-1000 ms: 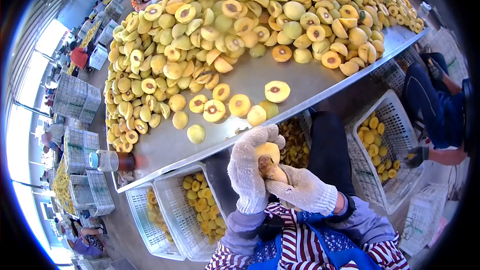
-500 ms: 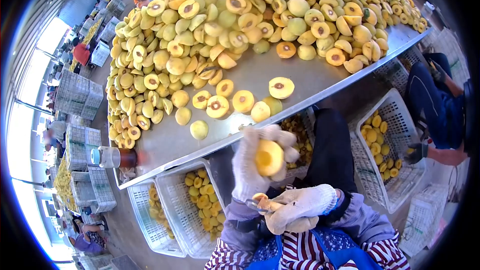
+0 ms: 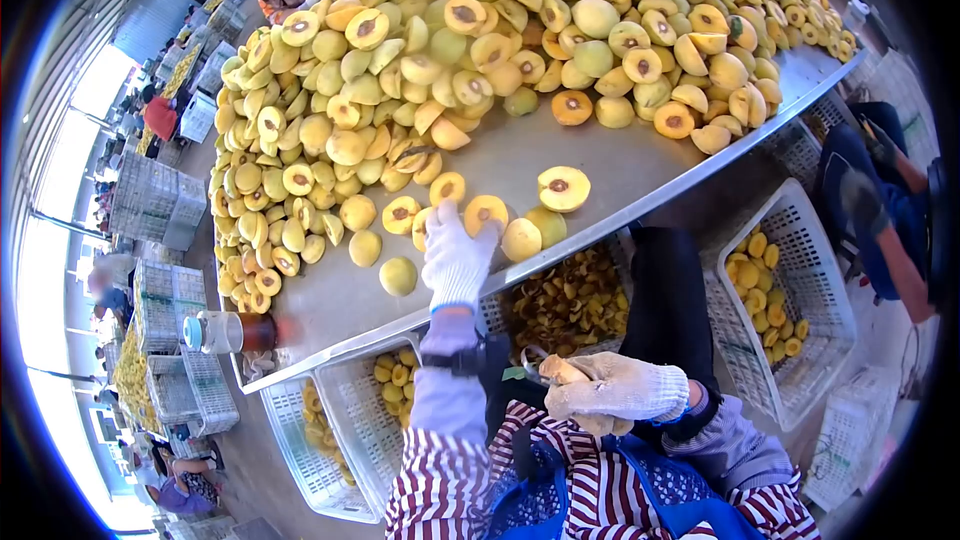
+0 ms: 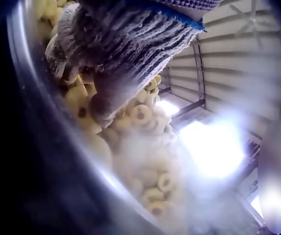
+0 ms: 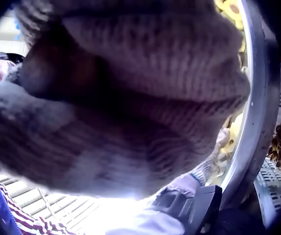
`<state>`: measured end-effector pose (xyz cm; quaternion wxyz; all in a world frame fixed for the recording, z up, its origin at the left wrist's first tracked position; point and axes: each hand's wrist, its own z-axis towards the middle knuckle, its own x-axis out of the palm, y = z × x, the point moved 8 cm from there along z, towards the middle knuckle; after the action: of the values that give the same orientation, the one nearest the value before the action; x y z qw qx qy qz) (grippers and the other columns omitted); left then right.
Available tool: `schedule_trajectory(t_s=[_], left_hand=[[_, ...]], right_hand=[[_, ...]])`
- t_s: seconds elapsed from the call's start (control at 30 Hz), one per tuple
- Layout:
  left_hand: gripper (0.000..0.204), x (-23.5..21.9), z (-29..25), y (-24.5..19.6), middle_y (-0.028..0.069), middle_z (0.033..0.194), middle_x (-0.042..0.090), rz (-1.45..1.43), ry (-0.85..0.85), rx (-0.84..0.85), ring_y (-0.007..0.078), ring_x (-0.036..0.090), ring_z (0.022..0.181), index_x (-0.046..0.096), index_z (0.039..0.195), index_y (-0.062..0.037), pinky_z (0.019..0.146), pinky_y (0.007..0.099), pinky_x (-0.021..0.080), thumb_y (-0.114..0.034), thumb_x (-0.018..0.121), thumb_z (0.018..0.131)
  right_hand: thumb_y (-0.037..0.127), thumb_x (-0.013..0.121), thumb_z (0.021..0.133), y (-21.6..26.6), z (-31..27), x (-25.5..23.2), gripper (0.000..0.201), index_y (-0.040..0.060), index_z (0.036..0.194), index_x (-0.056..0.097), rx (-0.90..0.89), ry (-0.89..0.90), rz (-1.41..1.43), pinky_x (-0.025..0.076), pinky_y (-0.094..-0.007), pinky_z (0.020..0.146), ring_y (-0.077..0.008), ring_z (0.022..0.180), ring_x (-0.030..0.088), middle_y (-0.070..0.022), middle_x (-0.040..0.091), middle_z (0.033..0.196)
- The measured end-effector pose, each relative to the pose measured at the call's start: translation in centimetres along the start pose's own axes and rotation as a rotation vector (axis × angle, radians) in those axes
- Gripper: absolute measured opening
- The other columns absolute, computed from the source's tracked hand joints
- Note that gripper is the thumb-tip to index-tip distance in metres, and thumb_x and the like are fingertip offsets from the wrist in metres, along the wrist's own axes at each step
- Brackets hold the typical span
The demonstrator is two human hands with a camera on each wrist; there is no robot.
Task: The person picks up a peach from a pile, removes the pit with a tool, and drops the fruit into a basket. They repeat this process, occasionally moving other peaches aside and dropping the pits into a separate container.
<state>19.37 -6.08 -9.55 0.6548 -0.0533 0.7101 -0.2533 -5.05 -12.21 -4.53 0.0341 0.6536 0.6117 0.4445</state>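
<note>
Over the metal table (image 3: pixel 640 198), the gloved left hand (image 3: pixel 458 258) reaches down to the halved fruit, its fingertips at a half beside another cut half (image 3: pixel 486 213). In the left wrist view, thumb and fingers of that hand (image 4: pixel 116 54) stand apart around a fruit half (image 4: pixel 79 105); full contact is unclear. Close to the body, the gloved right hand (image 3: pixel 622 390) grips the wooden handle (image 3: pixel 562 370) of a small tool whose thin metal end sticks out to the left. The right glove (image 5: pixel 145 98) fills much of the right wrist view.
A large heap of halved fruit (image 3: pixel 400 90) covers the table's far side. A jar of dark liquid (image 3: pixel 232 332) stands at the left corner. Below are a crate of dark scraps (image 3: pixel 568 305) and white baskets of fruit (image 3: pixel 800 290). Another person's gloved hand (image 3: pixel 862 202) is at right.
The left hand has moved from above the lap up and left to the table; the fruit half it held is no longer in view there. The right hand keeps the tool, slightly higher than before.
</note>
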Motion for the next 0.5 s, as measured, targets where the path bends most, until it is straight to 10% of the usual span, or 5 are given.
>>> schedule_trajectory(t_s=[0.13,0.27,0.4,0.5], left_hand=[[0.065,4.5,2.2,-0.5,0.0212,0.131,0.055,-0.084,-0.017,0.065,0.0375,0.060,0.113,0.047,0.136,-0.0026,0.094,0.0462,0.049,-0.037,0.067,0.085],[0.059,3.5,1.4,0.2,0.0133,0.118,0.062,-0.840,0.289,-0.300,0.0216,0.061,0.108,0.047,0.136,-0.0020,0.091,0.0322,0.051,-0.022,0.071,0.086],[0.051,0.6,-2.5,-2.1,0.0121,0.118,0.061,-1.173,0.291,-0.127,0.0173,0.061,0.105,0.049,0.132,0.0044,0.091,0.0293,0.052,-0.004,0.069,0.086],[0.053,-0.9,-6.8,-4.8,0.0127,0.120,0.061,-1.365,0.356,-0.082,0.0195,0.061,0.106,0.050,0.134,0.0033,0.093,0.0323,0.052,-0.016,0.069,0.088]], right_hand=[[0.042,0.064,0.093,-0.2,-0.3,-1.4,0.031,0.0134,0.100,0.055,-0.044,-0.095,0.027,0.031,-0.0200,0.039,-0.0034,0.045,0.044,0.0044,0.051,0.062],[0.039,0.065,0.093,0.3,0.2,-1.9,0.030,0.0120,0.102,0.055,-0.117,-0.189,0.046,0.032,-0.0206,0.039,-0.0041,0.044,0.045,0.0037,0.052,0.061],[0.034,0.067,0.094,1.4,0.4,-3.0,0.030,0.0083,0.105,0.058,-0.236,-0.324,0.122,0.035,-0.0207,0.039,-0.0049,0.043,0.047,0.0028,0.053,0.061],[0.036,0.067,0.093,2.1,0.9,-3.8,0.033,0.0067,0.106,0.060,-0.278,-0.410,0.034,0.040,-0.0215,0.045,-0.0055,0.049,0.051,0.0025,0.055,0.062]])
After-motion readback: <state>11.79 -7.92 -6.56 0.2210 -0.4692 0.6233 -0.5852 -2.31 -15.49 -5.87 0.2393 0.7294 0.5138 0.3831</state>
